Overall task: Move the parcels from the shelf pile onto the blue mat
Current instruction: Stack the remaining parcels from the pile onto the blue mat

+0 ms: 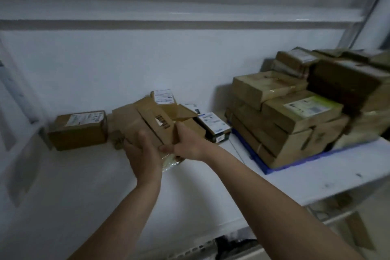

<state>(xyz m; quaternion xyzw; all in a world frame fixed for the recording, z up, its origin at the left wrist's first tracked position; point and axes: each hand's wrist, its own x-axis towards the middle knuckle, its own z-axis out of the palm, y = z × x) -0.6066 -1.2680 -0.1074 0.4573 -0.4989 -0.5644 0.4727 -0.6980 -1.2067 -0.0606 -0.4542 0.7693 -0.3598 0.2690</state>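
Blue mat (272, 170) mostly under parcels (295, 116)

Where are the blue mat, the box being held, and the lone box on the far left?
Blue mat (280, 167): head view, front edge.
Held box (147, 124): head view, top face.
Left box (78, 133): head view, front face.

Stacked parcels (295, 112) cover most of the blue mat (272, 170).

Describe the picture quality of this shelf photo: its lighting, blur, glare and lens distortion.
Head view: dim, bluish, even light; soft motion blur throughout, so parcel labels are unreadable; the shelf edge and uprights bow from the wide-angle lens; faint glare on tape atop the stack on the blue mat; both hands grip a blurred cardboard parcel.
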